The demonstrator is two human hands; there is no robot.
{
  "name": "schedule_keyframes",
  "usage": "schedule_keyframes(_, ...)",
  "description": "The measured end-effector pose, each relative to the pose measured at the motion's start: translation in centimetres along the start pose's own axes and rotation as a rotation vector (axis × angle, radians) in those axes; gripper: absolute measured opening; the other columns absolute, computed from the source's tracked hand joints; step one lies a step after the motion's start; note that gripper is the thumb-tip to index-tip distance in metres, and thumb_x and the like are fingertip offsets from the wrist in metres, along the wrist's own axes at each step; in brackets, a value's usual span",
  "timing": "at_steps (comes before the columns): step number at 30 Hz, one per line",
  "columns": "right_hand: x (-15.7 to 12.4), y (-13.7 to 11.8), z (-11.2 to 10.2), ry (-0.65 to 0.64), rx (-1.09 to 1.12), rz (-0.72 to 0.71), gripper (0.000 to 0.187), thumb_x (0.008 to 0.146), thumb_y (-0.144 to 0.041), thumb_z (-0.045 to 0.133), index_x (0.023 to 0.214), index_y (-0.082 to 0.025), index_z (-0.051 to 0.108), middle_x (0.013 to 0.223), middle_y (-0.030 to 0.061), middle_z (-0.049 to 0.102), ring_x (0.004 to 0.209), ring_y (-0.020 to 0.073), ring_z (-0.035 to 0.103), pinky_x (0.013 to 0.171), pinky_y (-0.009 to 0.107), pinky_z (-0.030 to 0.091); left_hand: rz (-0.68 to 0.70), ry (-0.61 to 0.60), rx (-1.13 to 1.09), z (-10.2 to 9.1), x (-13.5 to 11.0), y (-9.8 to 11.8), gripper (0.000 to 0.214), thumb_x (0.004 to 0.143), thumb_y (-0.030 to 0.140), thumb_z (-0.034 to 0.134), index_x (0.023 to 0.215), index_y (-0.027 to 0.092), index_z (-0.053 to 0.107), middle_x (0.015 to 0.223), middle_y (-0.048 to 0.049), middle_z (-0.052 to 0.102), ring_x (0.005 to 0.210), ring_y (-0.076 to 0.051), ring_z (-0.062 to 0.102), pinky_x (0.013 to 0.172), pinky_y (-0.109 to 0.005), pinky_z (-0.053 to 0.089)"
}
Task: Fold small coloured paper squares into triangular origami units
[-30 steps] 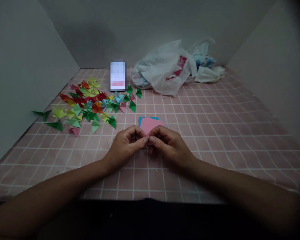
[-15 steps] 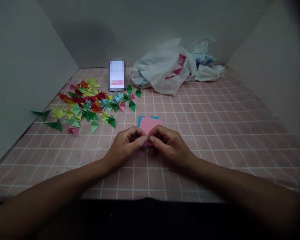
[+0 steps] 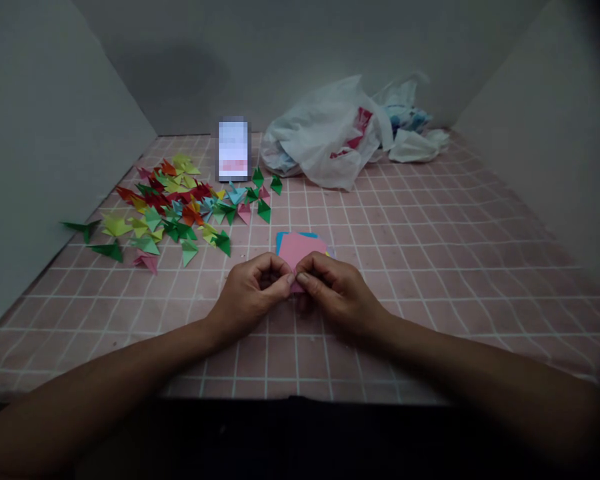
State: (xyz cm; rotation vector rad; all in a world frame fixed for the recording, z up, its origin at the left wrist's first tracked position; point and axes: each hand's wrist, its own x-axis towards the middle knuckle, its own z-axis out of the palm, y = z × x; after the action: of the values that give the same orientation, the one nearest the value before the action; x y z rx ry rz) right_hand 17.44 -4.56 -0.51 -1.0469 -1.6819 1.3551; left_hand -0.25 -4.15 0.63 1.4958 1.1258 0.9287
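My left hand (image 3: 255,287) and my right hand (image 3: 335,287) meet tip to tip at the middle of the table. Both are closed, thumb against forefinger, pinching a small pink paper piece (image 3: 295,272) between them; the fingertips hide most of its shape. Right behind the fingers lies a short stack of square paper sheets, with a pink sheet (image 3: 301,247) on top. A blue sheet (image 3: 281,239) sticks out of the stack at the back left, and slivers of yellow and pale purple show at its right.
Many folded paper cranes (image 3: 180,200) in several colours are spread over the left of the pink checked tablecloth (image 3: 430,267). Behind them stands a phone (image 3: 233,150) with a lit, blurred screen. White plastic bags (image 3: 325,133) lie along the back wall, and walls rise on both sides.
The fingertips of both hands have shifted very slightly while still pinching. The paper stack, cranes, phone and bags are as before.
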Motion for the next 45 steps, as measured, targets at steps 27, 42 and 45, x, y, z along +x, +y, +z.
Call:
schedule_keyframes(27,0.2,0.0,0.1,0.001,0.238,0.074,0.014,0.092,-0.031,0.055,0.083,-0.020,0.053,0.063,-0.0021,0.062,0.058,0.0125,0.060,0.060,0.028,0.049,0.127,0.067,0.092,0.0,0.0,-0.9,0.011,0.083,0.025,0.062,0.078,0.016,0.064,0.070,-0.0012,0.064,0.063,-0.011,0.059,0.059,-0.024,0.048)
schedule_keyframes(42,0.1,0.4,0.1,0.055,0.037,-0.028,0.014,0.094,-0.027,0.052,0.082,-0.019,0.055,0.063,-0.0021,0.059,0.056,0.0121,0.058,0.056,0.027,0.046,0.191,0.058,0.150,-0.1,-0.2,-1.1,0.010,0.083,0.025,0.068,0.081,0.016,0.065,0.078,-0.0034,0.068,0.070,-0.014,0.065,0.065,-0.026,0.052)
schedule_keyframes(45,0.1,0.6,0.1,0.035,0.039,-0.040,0.014,0.096,-0.026,0.049,0.085,-0.019,0.055,0.064,-0.0022,0.058,0.056,0.0120,0.057,0.056,0.028,0.046,0.198,0.076,0.187,0.0,-0.1,-1.0,0.009,0.084,0.023,0.065,0.078,0.016,0.065,0.075,-0.0030,0.067,0.069,-0.013,0.063,0.064,-0.026,0.050)
